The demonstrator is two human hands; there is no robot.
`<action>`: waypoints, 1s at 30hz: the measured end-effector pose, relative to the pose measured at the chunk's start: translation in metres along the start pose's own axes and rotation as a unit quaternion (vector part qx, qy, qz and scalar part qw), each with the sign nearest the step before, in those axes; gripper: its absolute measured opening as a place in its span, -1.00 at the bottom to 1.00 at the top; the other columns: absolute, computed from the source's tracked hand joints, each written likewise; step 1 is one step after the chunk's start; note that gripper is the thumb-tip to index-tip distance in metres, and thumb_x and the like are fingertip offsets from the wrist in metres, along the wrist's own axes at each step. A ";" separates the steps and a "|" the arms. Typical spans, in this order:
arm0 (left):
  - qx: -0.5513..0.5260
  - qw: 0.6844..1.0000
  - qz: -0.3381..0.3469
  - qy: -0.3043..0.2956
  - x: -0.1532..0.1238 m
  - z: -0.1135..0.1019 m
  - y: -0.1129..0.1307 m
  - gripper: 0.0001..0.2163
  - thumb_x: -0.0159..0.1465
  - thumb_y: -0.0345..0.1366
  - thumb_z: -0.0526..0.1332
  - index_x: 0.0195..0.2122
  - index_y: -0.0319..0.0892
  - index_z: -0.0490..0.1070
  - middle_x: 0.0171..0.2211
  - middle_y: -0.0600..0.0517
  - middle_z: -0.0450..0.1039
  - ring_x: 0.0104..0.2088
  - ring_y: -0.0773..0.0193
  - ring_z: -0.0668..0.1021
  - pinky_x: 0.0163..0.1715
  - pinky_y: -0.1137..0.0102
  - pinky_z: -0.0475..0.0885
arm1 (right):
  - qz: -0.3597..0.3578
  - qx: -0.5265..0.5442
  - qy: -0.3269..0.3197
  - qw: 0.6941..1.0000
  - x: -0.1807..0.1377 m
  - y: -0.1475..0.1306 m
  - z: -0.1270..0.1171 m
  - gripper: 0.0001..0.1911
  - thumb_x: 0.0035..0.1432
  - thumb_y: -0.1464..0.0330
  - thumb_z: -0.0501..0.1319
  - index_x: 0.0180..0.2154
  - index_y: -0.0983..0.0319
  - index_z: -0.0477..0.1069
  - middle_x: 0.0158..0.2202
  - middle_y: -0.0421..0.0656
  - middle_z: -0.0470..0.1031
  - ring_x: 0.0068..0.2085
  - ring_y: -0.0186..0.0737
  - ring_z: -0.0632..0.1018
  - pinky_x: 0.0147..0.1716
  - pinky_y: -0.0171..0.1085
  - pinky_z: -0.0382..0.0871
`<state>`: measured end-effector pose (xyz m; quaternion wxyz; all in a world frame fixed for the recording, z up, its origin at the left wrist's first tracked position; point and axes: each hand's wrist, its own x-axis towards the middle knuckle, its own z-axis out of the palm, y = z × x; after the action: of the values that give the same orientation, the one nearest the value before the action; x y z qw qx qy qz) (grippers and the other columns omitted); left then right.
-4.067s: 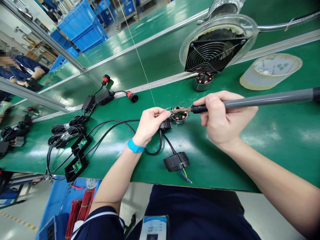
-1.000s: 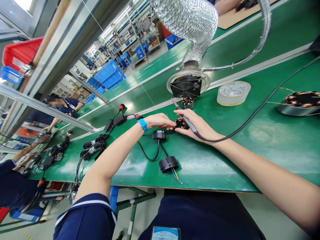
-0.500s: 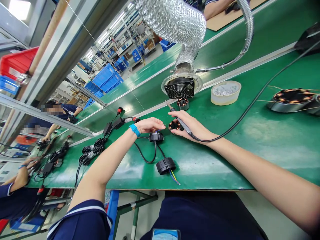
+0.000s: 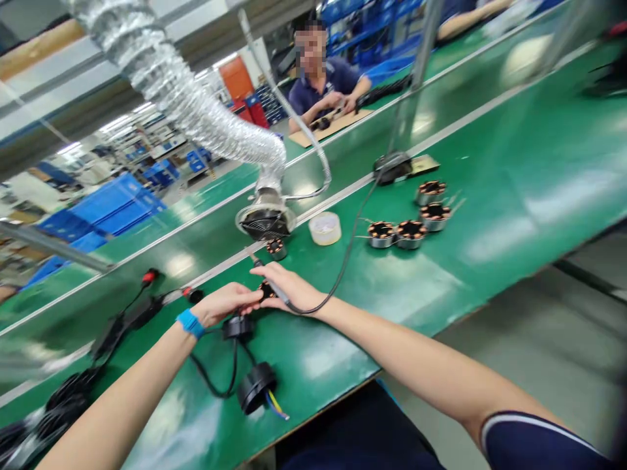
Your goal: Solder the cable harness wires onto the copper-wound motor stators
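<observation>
My right hand [image 4: 296, 290] grips a soldering iron [image 4: 277, 287] with its tip pointing up and left. The same hand steadies a small copper-wound motor stator [image 4: 266, 289] between its fingers. My left hand [image 4: 228, 302], with a blue wristband, is pinched at the stator's left side; the thin wire in its fingertips is mostly hidden. Just below it sits a black round cap [image 4: 238, 327] on a black cable. Nearer me, a second black round cap [image 4: 257, 388] lies tilted, with blue and yellow wires sticking out.
A fume extractor [image 4: 267, 222] on a foil duct hangs beyond my hands, with another stator [image 4: 277, 249] beneath it. To the right are a tape roll [image 4: 325, 229] and several stators [image 4: 410, 233]. Coiled black cables [image 4: 63, 408] lie left. A co-worker [image 4: 326, 85] sits across the bench.
My view has swung right, bringing the stators and a co-worker across the bench into sight. My left fingers are closer to the stator. The right hand still holds the soldering iron.
</observation>
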<state>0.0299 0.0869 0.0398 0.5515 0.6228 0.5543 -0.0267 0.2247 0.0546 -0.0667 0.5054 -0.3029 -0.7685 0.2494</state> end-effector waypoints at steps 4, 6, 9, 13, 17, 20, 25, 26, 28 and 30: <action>-0.019 0.996 -0.046 0.068 -0.006 0.009 0.009 -0.51 -0.21 0.09 0.57 -0.58 -0.21 0.46 -0.60 0.06 0.40 -0.58 0.32 0.39 -0.60 0.44 0.16 | 0.029 -0.027 -0.003 0.999 0.002 0.002 -0.001 -0.22 0.11 0.13 0.45 0.26 -0.18 0.13 0.05 -0.21 0.36 -0.06 0.00 0.57 -0.05 -0.07 0.59; -0.032 0.995 -0.046 0.077 -0.009 0.011 0.010 -0.55 -0.24 0.02 0.58 -0.57 -0.19 0.46 -0.59 0.07 0.40 -0.59 0.33 0.38 -0.61 0.44 0.13 | 0.040 -0.029 -0.006 0.999 0.003 0.000 0.000 -0.21 0.07 0.11 0.47 0.25 -0.16 0.15 0.07 -0.20 0.37 -0.06 0.01 0.58 -0.05 -0.06 0.60; -0.028 0.997 -0.039 0.063 -0.005 0.009 0.007 -0.58 -0.17 0.04 0.54 -0.58 -0.19 0.47 -0.58 0.05 0.39 -0.61 0.36 0.31 -0.62 0.44 0.07 | 0.045 -0.044 -0.005 0.998 0.004 -0.001 -0.001 -0.17 0.02 0.09 0.49 0.25 -0.13 0.18 0.09 -0.21 0.41 -0.09 0.00 0.61 -0.09 -0.07 0.62; 0.007 1.000 0.000 -0.014 0.005 0.001 -0.001 -0.58 -0.01 0.09 0.44 -0.54 -0.24 0.55 -0.55 0.00 0.42 -0.60 0.43 0.14 -0.57 0.43 -0.01 | 0.031 -0.052 -0.009 0.998 0.004 -0.003 -0.005 -0.23 0.11 0.08 0.46 0.26 -0.14 0.19 0.09 -0.22 0.41 -0.07 -0.06 0.60 -0.08 -0.11 0.61; 0.006 0.998 0.053 -0.031 0.001 -0.002 -0.007 -0.69 0.05 -0.05 0.38 -0.53 -0.24 0.54 -0.53 0.02 0.42 -0.55 0.40 0.21 -0.51 0.44 0.08 | 0.008 -0.014 -0.015 1.000 -0.002 -0.011 -0.006 -0.32 0.21 0.29 0.42 0.28 0.06 0.21 0.04 -0.05 0.36 -0.04 -0.01 0.55 0.00 -0.03 0.55; 0.000 0.997 0.070 -0.031 -0.003 -0.003 -0.011 -0.73 0.05 -0.11 0.35 -0.54 -0.27 0.53 -0.53 0.01 0.43 -0.50 0.38 0.32 -0.45 0.45 0.19 | -0.009 -0.033 -0.009 0.999 -0.005 -0.010 -0.004 -0.35 0.25 0.34 0.39 0.28 0.10 0.21 0.05 -0.02 0.35 0.00 0.02 0.53 0.02 0.01 0.52; -0.043 0.996 0.061 -0.044 -0.003 -0.005 -0.017 -0.66 0.09 -0.06 0.41 -0.49 -0.30 0.57 -0.49 -0.04 0.49 -0.50 0.42 0.35 -0.49 0.48 0.20 | -0.010 -0.036 -0.009 0.999 -0.008 -0.004 -0.002 -0.33 0.28 0.30 0.35 0.33 0.04 0.15 0.07 -0.03 0.35 -0.03 0.03 0.54 -0.02 0.01 0.55; -0.054 0.996 0.058 -0.046 -0.004 -0.005 -0.019 -0.65 0.08 -0.05 0.43 -0.48 -0.31 0.58 -0.47 -0.04 0.50 -0.50 0.42 0.37 -0.49 0.48 0.22 | -0.007 -0.038 -0.009 0.999 -0.009 -0.005 -0.002 -0.33 0.28 0.29 0.34 0.33 0.03 0.15 0.07 -0.03 0.35 -0.04 0.03 0.55 -0.03 0.01 0.55; -0.074 0.995 0.049 -0.037 -0.005 -0.005 -0.022 -0.64 0.04 -0.06 0.49 -0.45 -0.31 0.59 -0.45 -0.05 0.52 -0.47 0.41 0.42 -0.47 0.48 0.26 | -0.005 -0.043 -0.008 0.999 -0.010 -0.006 -0.002 -0.33 0.28 0.28 0.33 0.33 0.02 0.15 0.07 -0.04 0.35 -0.04 0.03 0.55 -0.04 0.00 0.56; -0.087 0.995 0.041 -0.011 -0.004 -0.007 -0.027 -0.64 -0.02 -0.08 0.54 -0.44 -0.31 0.59 -0.46 -0.03 0.51 -0.47 0.41 0.43 -0.46 0.48 0.28 | -0.003 -0.050 -0.008 0.999 -0.010 -0.008 -0.002 -0.34 0.28 0.28 0.33 0.32 0.03 0.16 0.09 -0.03 0.36 -0.03 0.05 0.55 -0.05 0.00 0.56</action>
<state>0.0050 0.0830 0.0276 0.6101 0.5945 0.5223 0.0375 0.2284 0.0425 -0.0669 0.4841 -0.3231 -0.7852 0.2116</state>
